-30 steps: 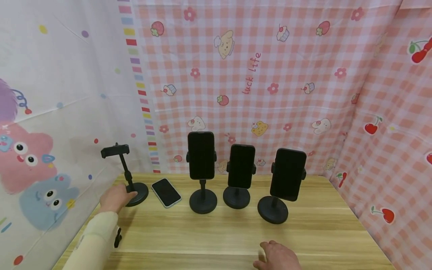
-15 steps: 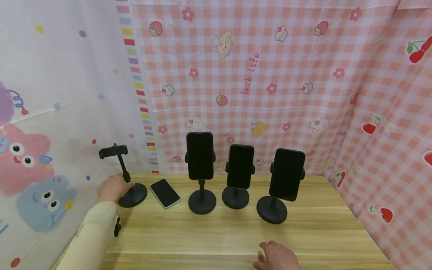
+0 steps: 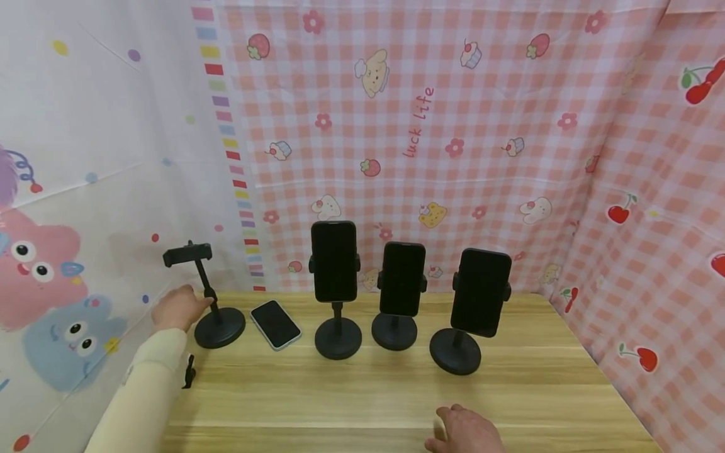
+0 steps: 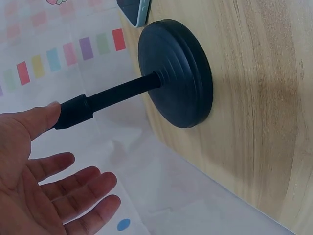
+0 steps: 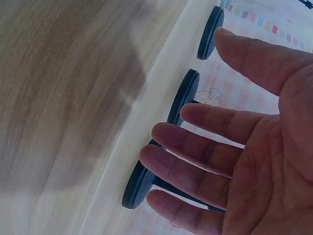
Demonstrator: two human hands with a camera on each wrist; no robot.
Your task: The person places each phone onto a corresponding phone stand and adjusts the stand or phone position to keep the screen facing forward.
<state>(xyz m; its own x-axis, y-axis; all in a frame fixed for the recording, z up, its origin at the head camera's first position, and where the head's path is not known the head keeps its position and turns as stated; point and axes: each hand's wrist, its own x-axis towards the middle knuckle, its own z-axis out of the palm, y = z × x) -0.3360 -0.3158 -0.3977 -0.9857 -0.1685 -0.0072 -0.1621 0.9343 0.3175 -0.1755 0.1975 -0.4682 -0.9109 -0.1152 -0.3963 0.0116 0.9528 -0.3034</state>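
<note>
At the table's left, a black phone stand (image 3: 221, 328) stands upright with its clamp head holding no phone. My left hand (image 3: 177, 309) is beside its pole; in the left wrist view the thumb (image 4: 44, 117) lies at the collar on the pole, and the other fingers are spread apart and loosely extended below it. A phone (image 3: 275, 324) with a pale blue case edge lies face up right of that stand. Low in the head view, my right hand (image 3: 470, 432) is over the table's front part, fingers relaxed and holding nothing.
Farther right, three black stands each hold a dark-screened phone: a left one (image 3: 334, 261), a middle one (image 3: 403, 279) and a right one (image 3: 481, 292). Patterned cloths hang behind and at both sides of the wooden table (image 3: 340, 402).
My left hand has risen from the base of the left stand to its pole and drawn slightly left. The stand's base is now more exposed. My right hand has stayed put.
</note>
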